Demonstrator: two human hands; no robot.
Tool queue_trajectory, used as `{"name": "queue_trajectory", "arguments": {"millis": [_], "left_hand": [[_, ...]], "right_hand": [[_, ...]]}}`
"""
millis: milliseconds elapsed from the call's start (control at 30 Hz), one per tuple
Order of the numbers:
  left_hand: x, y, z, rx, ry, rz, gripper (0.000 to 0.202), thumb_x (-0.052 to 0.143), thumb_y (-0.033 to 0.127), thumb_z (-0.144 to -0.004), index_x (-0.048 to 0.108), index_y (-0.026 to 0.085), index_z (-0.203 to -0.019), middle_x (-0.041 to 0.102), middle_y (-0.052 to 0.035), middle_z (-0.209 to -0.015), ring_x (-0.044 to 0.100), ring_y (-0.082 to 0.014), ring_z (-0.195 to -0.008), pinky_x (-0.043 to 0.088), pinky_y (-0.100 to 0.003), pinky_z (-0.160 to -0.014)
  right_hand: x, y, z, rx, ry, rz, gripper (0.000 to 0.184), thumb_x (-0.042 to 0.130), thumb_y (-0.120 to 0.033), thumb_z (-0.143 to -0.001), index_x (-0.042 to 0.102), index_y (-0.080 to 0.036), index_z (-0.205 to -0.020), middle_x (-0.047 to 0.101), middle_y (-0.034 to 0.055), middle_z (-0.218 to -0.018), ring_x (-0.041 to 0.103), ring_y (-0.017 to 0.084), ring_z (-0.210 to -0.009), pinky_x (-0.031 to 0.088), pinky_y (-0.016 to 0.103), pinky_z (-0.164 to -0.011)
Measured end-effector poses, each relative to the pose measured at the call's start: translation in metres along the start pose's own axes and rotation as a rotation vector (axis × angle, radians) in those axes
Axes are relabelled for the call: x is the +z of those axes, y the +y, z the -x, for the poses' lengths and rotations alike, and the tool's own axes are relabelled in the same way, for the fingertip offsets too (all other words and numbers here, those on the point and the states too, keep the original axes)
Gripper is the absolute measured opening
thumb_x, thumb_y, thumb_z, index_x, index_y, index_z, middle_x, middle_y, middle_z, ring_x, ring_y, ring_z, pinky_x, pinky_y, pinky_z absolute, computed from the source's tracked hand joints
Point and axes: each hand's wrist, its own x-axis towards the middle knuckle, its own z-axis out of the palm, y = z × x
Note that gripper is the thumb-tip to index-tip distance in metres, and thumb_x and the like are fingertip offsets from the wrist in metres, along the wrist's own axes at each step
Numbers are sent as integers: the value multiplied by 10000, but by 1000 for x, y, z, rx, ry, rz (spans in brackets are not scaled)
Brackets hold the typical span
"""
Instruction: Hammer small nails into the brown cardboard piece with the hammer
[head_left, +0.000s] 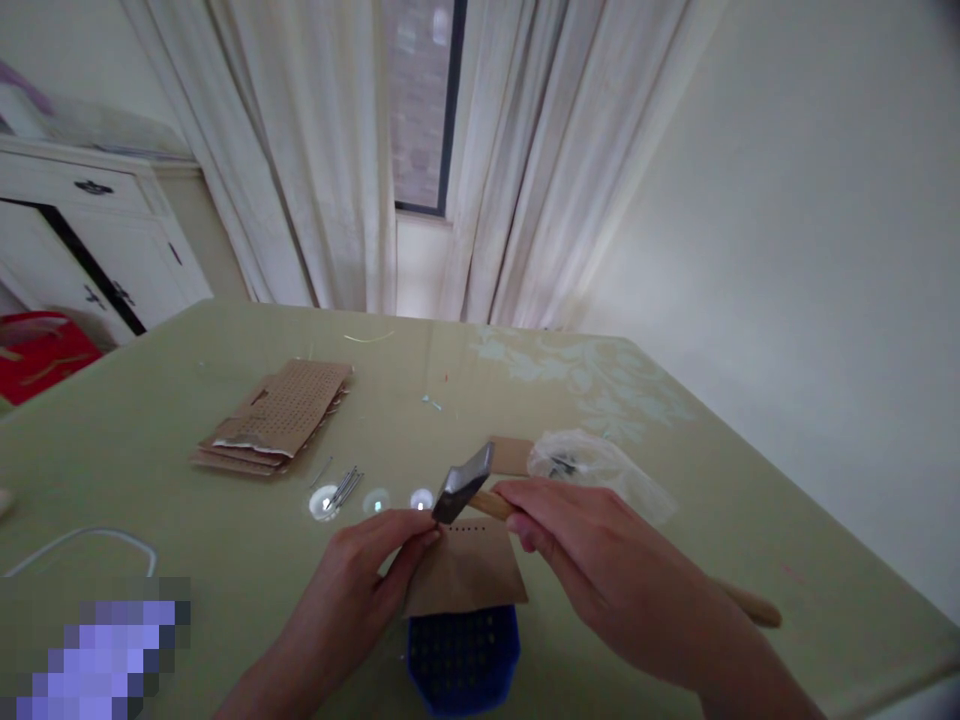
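Observation:
My right hand (592, 555) grips the wooden handle of a small hammer (463, 482), its dark metal head raised just above a brown cardboard piece (469, 570) with a row of small holes. The cardboard rests on a blue perforated block (463, 660) at the near table edge. My left hand (367, 580) pinches something tiny at the cardboard's upper left corner, right under the hammer head; I cannot make out what it is.
A stack of perforated cardboard pieces (274, 420) lies at the left on the green table (150, 470). Loose nails (343, 488) lie near it. A clear plastic bag (600, 470) sits at the right. A white cable (82, 545) curves at the left edge.

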Motion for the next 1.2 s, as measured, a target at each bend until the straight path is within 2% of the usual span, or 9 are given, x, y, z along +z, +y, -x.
{"name": "queue_trajectory", "arguments": {"millis": [200,367,500,633,800,933,1067,1200], "left_hand": [[0,2,-4,-23,-30,5,181,636,245,-1069,786,270,-970,853,41,-878,789,-139,-728,556,-187,-694],[-1,1,-4,-33,-54,17,173,634,245,-1071,792,282,-1012,857,46,-918,789,-136,-762,552,-189,-720],[-1,1,-4,-56,-77,-7,215,622,256,-1069,774,261,-917,821,43,-821,741,-139,-680,520,-205,-661],[-2,2,-5,-79,-95,11,200,612,278,-1080,799,281,-1007,850,23,-905,778,-164,-763,542,-221,-710],[-2,1,-3,-101,-121,10,201,615,263,-1068,780,271,-954,837,28,-888,767,-162,-757,534,-224,-711],[-1,0,-3,-108,-97,41,193,618,272,-1072,803,289,-1019,852,26,-939,783,-164,-801,551,-223,-746],[-4,3,-6,-123,-142,52,232,589,258,-1073,817,278,-1032,852,-5,-964,791,-189,-843,592,-248,-779],[-8,7,-4,-131,-149,63,215,616,310,-1073,825,287,-1121,860,-45,-1110,808,-232,-1004,639,-332,-941]], "right_hand": [[-1,-1,-3,-9,-21,44,315,450,-208,-1143,721,-233,-1303,798,114,-1283,750,292,-1096,558,443,-972],[-1,-2,-5,24,-14,26,309,448,-216,-1145,712,-210,-1304,809,108,-1207,746,289,-1055,566,432,-931],[1,0,-4,-26,6,36,333,494,-175,-1093,739,-236,-1309,813,99,-1278,758,282,-1095,575,425,-981],[2,1,-3,3,19,43,361,445,-213,-1131,721,-222,-1364,810,114,-1289,766,290,-1092,594,447,-958],[1,2,-5,-41,12,64,345,479,-188,-1103,762,-220,-1297,822,114,-1281,768,306,-1120,588,443,-997],[2,3,-6,-2,6,46,362,425,-235,-1154,714,-184,-1367,813,129,-1267,760,306,-1106,579,464,-981],[3,2,-4,-22,-40,26,337,449,-209,-1150,728,-210,-1340,800,121,-1335,756,287,-1163,564,438,-1026],[2,3,-1,1,-2,-27,346,438,-270,-1167,708,-207,-1375,798,123,-1339,751,287,-1194,565,451,-1057]]}}
